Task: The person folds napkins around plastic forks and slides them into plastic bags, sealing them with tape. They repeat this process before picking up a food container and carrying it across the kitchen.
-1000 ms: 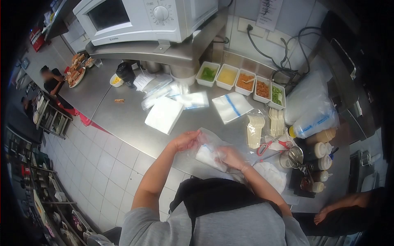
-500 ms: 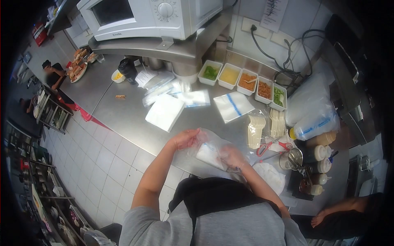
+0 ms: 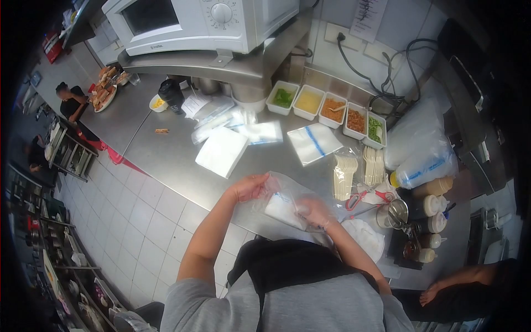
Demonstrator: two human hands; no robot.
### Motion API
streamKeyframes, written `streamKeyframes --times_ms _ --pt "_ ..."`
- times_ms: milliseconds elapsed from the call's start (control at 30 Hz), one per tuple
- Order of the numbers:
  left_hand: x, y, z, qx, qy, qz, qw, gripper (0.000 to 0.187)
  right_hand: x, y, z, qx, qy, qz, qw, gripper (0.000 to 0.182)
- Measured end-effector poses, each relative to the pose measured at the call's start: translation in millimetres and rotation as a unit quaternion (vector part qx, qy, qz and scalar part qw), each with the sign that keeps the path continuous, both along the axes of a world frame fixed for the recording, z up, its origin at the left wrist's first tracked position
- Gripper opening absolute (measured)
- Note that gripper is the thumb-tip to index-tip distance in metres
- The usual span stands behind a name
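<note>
A clear plastic bag (image 3: 287, 181) is spread between my hands, close over the counter's front edge. Inside it lies a white folded packet (image 3: 281, 208) with a bit of blue print. My left hand (image 3: 251, 188) is closed on the bag's upper left edge, thumb and fingers pinching the film. At the packet's right end, my right hand (image 3: 314, 212) has its fingers bent round the packet, with clear film over part of them. Ahead lie a stack of white paper (image 3: 222, 152) and a flat pile of clear bags (image 3: 314, 144) with a blue stripe.
White tubs of toppings (image 3: 333, 112) line the wall, near wrapped wooden cutlery (image 3: 345, 176) and red scissors (image 3: 369, 198). Sauce bottles (image 3: 434, 224) and a metal cup (image 3: 392, 214) stand right. A co-worker's arm (image 3: 459, 282) shows lower right.
My right hand has shifted very slightly on the bag, and the packet shows a little more clearly. My left hand keeps its hold.
</note>
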State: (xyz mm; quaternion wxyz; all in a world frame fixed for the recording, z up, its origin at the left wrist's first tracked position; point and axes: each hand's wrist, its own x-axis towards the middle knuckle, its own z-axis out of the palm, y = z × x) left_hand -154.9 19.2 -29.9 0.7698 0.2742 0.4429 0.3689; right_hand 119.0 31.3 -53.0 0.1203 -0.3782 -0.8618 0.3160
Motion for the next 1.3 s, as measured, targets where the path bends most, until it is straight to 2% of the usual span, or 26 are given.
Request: streamKeyframes --times_ms 133,233,300,400,533,633,700,733,800,833,900,967,1033,1100,1133,1200,1267,1300 --pt "-5 3 -11 0.016 -0.008 -0.03 0.999 0.043 1 1 -8 -0.006 -0.016 -0.02 1.0 0.038" --pt "-3 2 -8 0.005 -0.009 -0.017 1.0 0.039 1 1 -6 0.004 -0.02 -0.029 0.999 0.037" --pt "-4 3 -11 0.01 -0.014 -0.019 1.0 0.039 2 4 -1 -0.061 -0.043 -0.03 0.997 0.034" --pt "-2 1 -7 0.014 -0.019 -0.015 1.0 0.04 6 8 -14 -0.052 -0.011 -0.026 0.998 0.034" --pt "-7 4 -16 0.026 -0.011 -0.034 0.999 0.042 7 9 -8 -0.053 -0.041 -0.022 0.997 0.039" --pt "-5 3 -16 0.031 -0.028 -0.025 0.999 0.041 5 6 -2 -0.113 -0.01 -0.058 0.992 0.04" --pt "-2 1 -8 0.027 -0.03 -0.017 0.999 0.041 3 6 -10 -0.023 0.182 -0.008 0.983 0.028" --pt "0 0 -4 0.021 -0.032 -0.009 0.999 0.04 5 11 -20 -0.023 0.182 -0.008 0.983 0.028" --pt "-3 1 -9 0.019 -0.034 -0.015 0.999 0.039 11 26 -33 -0.17 0.086 0.097 0.977 0.031" --pt "-4 2 -10 0.016 -0.036 -0.023 0.999 0.038 8 25 -16 -0.169 0.087 0.097 0.977 0.031" --pt "-5 3 -7 0.012 -0.006 -0.026 1.0 0.04 -4 18 39 -0.018 -0.03 0.18 0.983 0.026" --pt "-4 2 -5 0.008 0.024 -0.027 0.999 0.041 -7 22 39 0.003 -0.015 0.203 0.979 0.03" --pt "1 -1 -2 0.02 -0.028 0.002 0.999 0.041 -9 25 34 0.024 0.001 0.228 0.973 0.034" --pt "3 -4 9 0.003 -0.008 0.016 1.0 0.04 -5 28 19 -0.072 0.053 0.197 0.976 0.042" --pt "4 -5 12 -0.015 0.012 0.028 0.999 0.038 -5 30 9 -0.072 0.052 0.198 0.976 0.042" --pt "-1 -3 3 0.001 0.017 0.017 1.0 0.039 -4 32 -7 -0.025 0.122 0.221 0.967 0.042" --pt "-4 3 -20 0.015 0.023 0.004 1.0 0.04 -11 28 15 -0.012 0.095 0.226 0.969 0.041" --pt "-1 4 -26 0.031 0.013 0.068 0.997 0.038 -14 26 23 0.002 0.069 0.231 0.97 0.041"
